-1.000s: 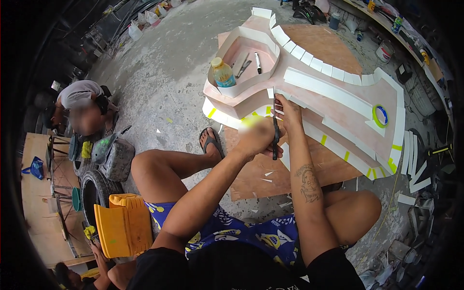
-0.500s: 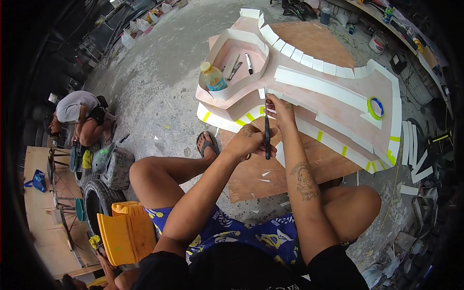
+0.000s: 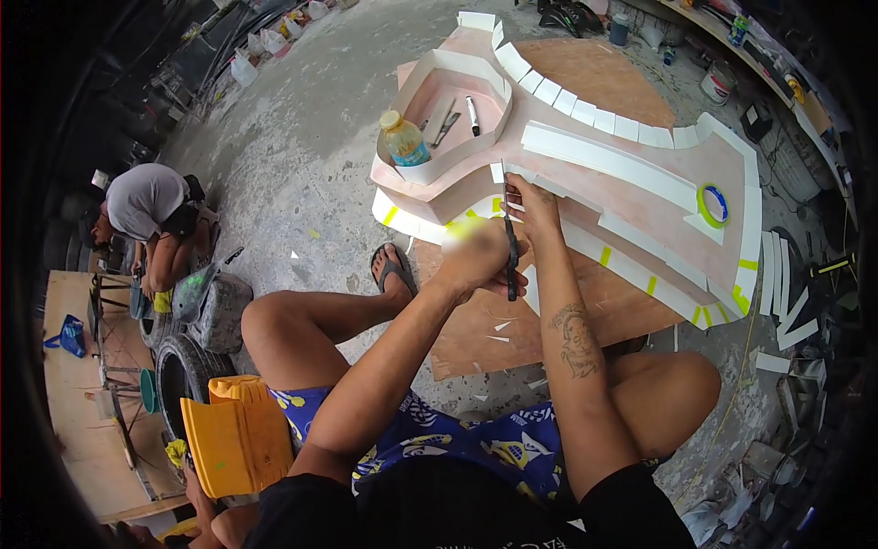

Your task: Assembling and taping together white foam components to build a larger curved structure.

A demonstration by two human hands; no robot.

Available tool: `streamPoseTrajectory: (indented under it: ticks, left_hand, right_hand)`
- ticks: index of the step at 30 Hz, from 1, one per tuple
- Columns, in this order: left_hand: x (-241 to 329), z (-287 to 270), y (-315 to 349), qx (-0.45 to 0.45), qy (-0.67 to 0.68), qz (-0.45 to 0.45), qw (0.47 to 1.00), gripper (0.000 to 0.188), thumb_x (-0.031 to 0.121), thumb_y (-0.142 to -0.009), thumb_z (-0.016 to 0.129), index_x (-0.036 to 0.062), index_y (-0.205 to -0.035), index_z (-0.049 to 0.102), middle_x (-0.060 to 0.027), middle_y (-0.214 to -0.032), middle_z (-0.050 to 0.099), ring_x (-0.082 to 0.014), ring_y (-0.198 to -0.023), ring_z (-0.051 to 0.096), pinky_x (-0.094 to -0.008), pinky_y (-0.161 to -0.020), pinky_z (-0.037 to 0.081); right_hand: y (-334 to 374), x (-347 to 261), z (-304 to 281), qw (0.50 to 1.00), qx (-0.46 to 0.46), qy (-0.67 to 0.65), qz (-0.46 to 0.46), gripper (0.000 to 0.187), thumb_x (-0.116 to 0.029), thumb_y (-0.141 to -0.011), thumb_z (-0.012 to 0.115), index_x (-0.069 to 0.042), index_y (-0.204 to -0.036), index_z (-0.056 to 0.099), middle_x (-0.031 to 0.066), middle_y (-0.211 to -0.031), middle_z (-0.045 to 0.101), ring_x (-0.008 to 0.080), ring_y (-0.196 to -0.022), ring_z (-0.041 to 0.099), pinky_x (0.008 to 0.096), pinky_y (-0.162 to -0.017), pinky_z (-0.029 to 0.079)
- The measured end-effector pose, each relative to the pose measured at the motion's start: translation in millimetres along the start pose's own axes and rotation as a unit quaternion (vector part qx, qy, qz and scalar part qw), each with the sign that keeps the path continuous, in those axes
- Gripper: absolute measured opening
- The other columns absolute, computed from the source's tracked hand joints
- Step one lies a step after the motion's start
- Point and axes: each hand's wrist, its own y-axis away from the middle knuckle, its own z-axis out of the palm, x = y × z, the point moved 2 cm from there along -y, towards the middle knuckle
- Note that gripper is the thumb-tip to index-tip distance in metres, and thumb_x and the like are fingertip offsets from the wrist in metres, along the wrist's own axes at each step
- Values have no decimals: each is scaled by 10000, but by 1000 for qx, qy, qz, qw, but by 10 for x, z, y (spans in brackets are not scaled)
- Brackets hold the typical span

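The L hand was clenched round the black scissors, which stood in front of the pinkish form w/ blades pointing away from the wearer. The R hand had its fingertips bent in nr the blades, beside a sm. white card piece; from my spot, couldn't tell if they gripped it.

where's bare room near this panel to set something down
Mostly bare concrete lies between the panel and plastic bags; the brown board is bare beyond the white tabs. Crowded: the recess with its bottle and marker, the near edge by left hand and right hand, and floor beside white strips.
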Motion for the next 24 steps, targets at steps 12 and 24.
streamPoseTrajectory:
  ticks: [12, 24]
  left_hand:
    - [18, 12, -27, 3, 15, 7, 1000, 378, 222, -924, 562, -116, -1094, 566, -256, -871, 681, -276, -721, 713, -303, -642, 605]
    - [-16, -15, -41, 4, 38, 19, 999, 428, 248, -894, 648, -145, -1030, 548, -252, -839, 686, -253, -678, 710, -281, -594, 595]
  right_hand:
    - [-20, 3, -8, 1000, -7, 2, 11, 245, -238, -776, 716, -43, -918, 674, 51, -857, 645, 152, -767, 589, 307, -677, 524]
    - [6, -44, 0, 1000, -6, 2, 8, 281, -238, -758, 737, -46, -950, 663, 58, -868, 650, 154, -790, 608, 309, -686, 523]
